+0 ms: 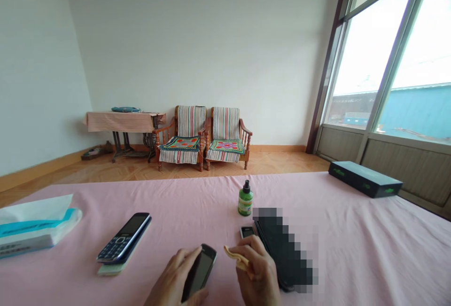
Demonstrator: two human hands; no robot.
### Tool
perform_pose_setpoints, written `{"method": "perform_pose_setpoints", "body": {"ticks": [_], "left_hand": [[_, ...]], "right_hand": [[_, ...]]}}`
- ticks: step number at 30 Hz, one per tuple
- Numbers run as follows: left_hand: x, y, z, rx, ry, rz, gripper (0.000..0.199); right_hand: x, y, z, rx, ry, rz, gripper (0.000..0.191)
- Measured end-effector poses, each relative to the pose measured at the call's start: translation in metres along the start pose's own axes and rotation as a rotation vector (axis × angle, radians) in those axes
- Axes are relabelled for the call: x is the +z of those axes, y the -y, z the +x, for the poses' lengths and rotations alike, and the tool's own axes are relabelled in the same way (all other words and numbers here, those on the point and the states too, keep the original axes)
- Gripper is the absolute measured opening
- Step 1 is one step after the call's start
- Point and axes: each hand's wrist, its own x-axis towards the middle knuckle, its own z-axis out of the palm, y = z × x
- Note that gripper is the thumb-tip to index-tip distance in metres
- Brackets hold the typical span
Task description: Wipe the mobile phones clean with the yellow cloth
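Observation:
My left hand (172,275) is closed around a dark phone (203,268), thumb on its lower right edge and fingers along its left side. The phone's screen faces up. Pinched in my right hand (259,270) is a small folded yellowish cloth (233,254), held just right of the phone and apart from it. Beyond the right hand's knuckles lies a small phone (247,231), its lower part hidden by the hand. A long black object (282,249), partly blurred out by pixels, lies right beside that hand.
A green spray bottle (245,202) stands further back on the pink cloth (169,202). To the left, a keypad phone (123,238) rests on other flat items, near a tissue pack (38,226). A black box (364,179) sits at the back right. Two chairs (192,127) stand beyond.

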Motion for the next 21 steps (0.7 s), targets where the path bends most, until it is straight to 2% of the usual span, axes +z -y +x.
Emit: {"method": "perform_pose_setpoints", "body": {"ticks": [4, 6, 8, 10, 14, 18, 21], "left_hand": [[0.002, 0.006, 0.002, 0.030, 0.037, -0.094, 0.072], [0.003, 0.012, 0.003, 0.053, 0.040, -0.057, 0.092], [0.005, 0.014, 0.002, 0.066, 0.115, 0.011, 0.110], [0.010, 0.010, -0.002, 0.064, 0.159, 0.089, 0.108], [0.026, -0.003, -0.010, -0.048, 0.156, 0.235, 0.100], [0.037, -0.003, -0.009, -0.071, 0.131, 0.237, 0.116], [0.035, 0.002, -0.007, -0.048, 0.079, 0.190, 0.132]], "right_hand": [[-0.003, 0.001, 0.001, 0.007, 0.052, -0.029, 0.033], [-0.003, 0.003, 0.002, 0.001, 0.063, -0.031, 0.032], [-0.001, 0.005, 0.002, -0.011, 0.057, -0.024, 0.031], [0.001, 0.006, 0.001, -0.019, 0.050, -0.018, 0.030], [0.005, 0.003, -0.002, 0.009, 0.063, -0.046, 0.030], [0.007, -0.003, -0.006, 0.062, 0.135, -0.065, 0.039], [0.006, -0.004, -0.007, 0.048, 0.180, -0.073, 0.041]]}}
